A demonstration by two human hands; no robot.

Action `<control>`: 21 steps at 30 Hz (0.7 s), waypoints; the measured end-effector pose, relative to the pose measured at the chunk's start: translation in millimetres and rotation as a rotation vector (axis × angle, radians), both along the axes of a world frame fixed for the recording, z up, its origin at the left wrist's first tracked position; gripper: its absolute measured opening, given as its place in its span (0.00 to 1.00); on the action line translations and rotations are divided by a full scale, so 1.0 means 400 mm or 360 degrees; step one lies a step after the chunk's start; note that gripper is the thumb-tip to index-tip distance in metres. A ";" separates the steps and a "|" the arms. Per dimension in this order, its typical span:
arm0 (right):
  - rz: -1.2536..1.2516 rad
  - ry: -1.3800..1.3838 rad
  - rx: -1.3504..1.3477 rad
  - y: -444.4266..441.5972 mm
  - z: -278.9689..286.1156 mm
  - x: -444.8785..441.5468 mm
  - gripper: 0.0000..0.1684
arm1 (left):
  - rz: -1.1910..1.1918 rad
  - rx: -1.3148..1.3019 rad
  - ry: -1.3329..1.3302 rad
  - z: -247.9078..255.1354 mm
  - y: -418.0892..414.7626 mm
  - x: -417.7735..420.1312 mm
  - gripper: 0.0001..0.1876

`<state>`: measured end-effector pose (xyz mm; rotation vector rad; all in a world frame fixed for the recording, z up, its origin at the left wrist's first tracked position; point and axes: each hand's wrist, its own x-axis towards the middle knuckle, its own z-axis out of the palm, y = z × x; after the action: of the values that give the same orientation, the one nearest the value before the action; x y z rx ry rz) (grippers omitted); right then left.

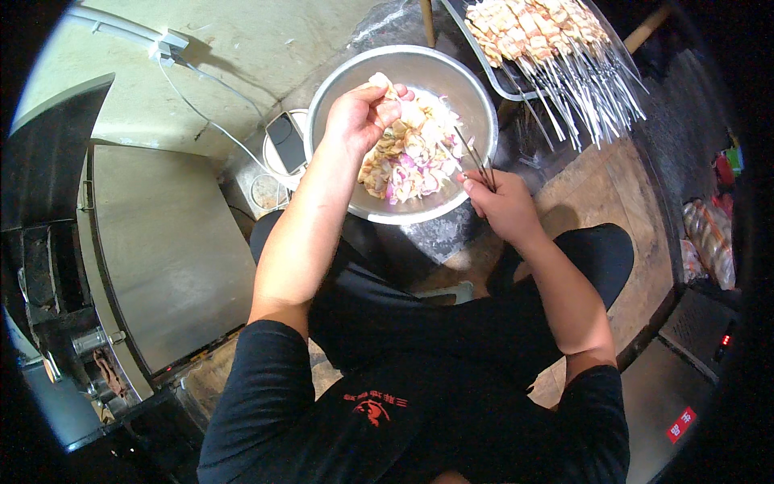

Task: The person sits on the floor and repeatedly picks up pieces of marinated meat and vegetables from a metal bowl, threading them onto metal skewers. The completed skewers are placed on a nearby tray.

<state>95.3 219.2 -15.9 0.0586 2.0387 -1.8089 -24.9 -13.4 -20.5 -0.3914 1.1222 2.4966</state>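
Note:
A wide stainless steel bowl point(338, 66) stands before me, holding raw meat pieces point(387, 145) mixed with sliced purple onion point(411, 163). Above its far left part, my left hand point(366, 115) pinches a pale piece of meat point(381, 80) between thumb and fingers. My right hand point(505, 202) is at the bowl's near right rim, closed around several thin metal skewers point(474, 151). Their tips point up and left over the bowl. One skewer looks brighter than the others; whether it carries any meat is not clear.
A metal tray point(505, 88) at upper right bears many loaded meat skewers point(538, 30), their bare ends overhanging its edge. Left of the bowl, a phone point(286, 142) rests on a round white object beside cables. A steel cabinet point(169, 254) stands at left, plastic bags point(707, 236) at right.

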 end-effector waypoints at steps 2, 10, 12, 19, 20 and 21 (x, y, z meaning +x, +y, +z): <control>0.0001 0.0000 0.0016 0.001 -0.001 -0.002 0.13 | 0.0016 -0.0066 0.0034 0.001 0.011 0.008 0.09; 0.0012 -0.0001 -0.0054 0.013 -0.020 -0.015 0.15 | 0.0150 -0.0142 0.0204 0.034 0.006 0.006 0.11; 0.0008 -0.0018 -0.0073 0.007 -0.016 -0.010 0.15 | 0.0161 -0.0146 0.0179 0.033 0.006 0.010 0.11; 0.0004 -0.0007 -0.0077 0.003 -0.020 -0.005 0.15 | 0.0108 -0.0174 0.0168 0.042 0.010 0.014 0.10; 0.0007 0.0035 -0.0046 0.002 -0.019 -0.005 0.14 | 0.0104 -0.0196 0.0174 0.043 0.012 0.012 0.10; 0.0012 0.0075 -0.0011 0.001 -0.018 -0.005 0.14 | 0.0102 -0.0215 0.0177 0.042 0.014 0.012 0.10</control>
<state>93.4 219.7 -23.2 0.0064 2.0618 -1.8291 -20.3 -7.7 -3.7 -0.3339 1.3470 2.5325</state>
